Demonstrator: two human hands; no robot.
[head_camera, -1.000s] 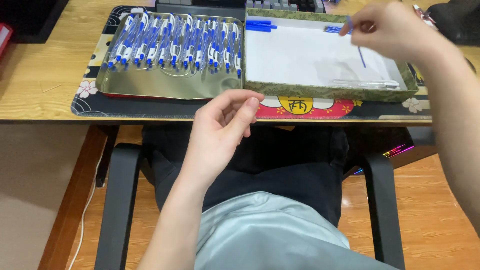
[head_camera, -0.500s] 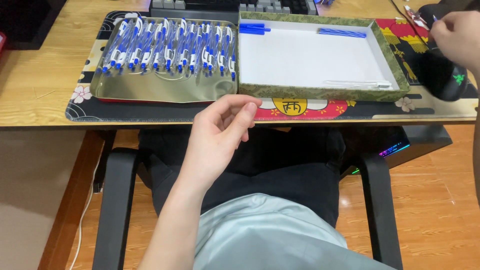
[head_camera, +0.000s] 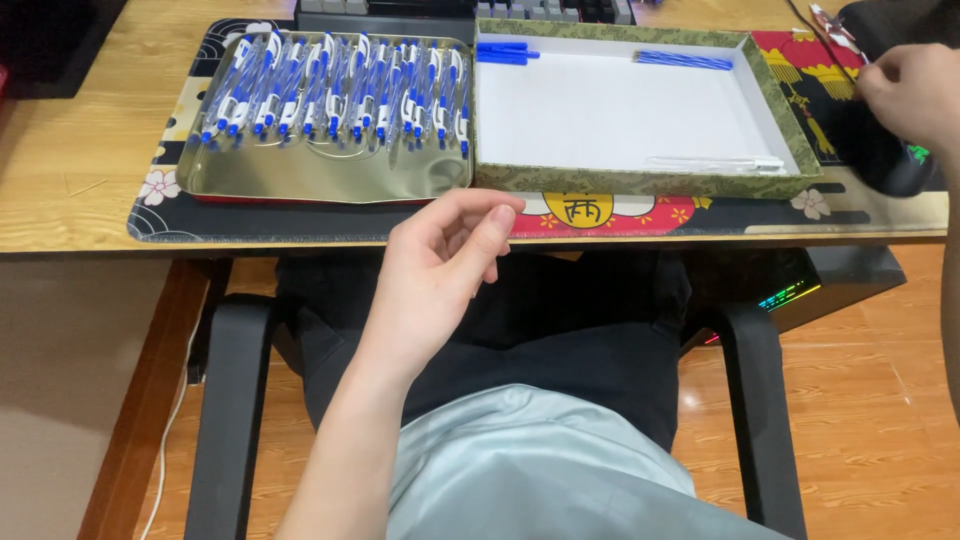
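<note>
Two hands: left hand (head_camera: 445, 270), centre frame, loosely curled, empty, below desk edge (head_camera: 300, 245). Right hand (head_camera: 915, 90), upper right, beside box (head_camera: 790, 150) rim; grip unclear. Pens (head_camera: 335, 95) fill tray (head_camera: 300, 180), upper left.

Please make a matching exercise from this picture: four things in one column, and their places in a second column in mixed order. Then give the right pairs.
Things:
1. pens
2. blue caps
3. left hand
4. right hand

Places:
A. near the desk's front edge, empty
B. in rows in the metal tray
C. far left corner of the box
D. right of the box, over a dark thing

Pairs: 1-B, 2-C, 3-A, 4-D
</note>
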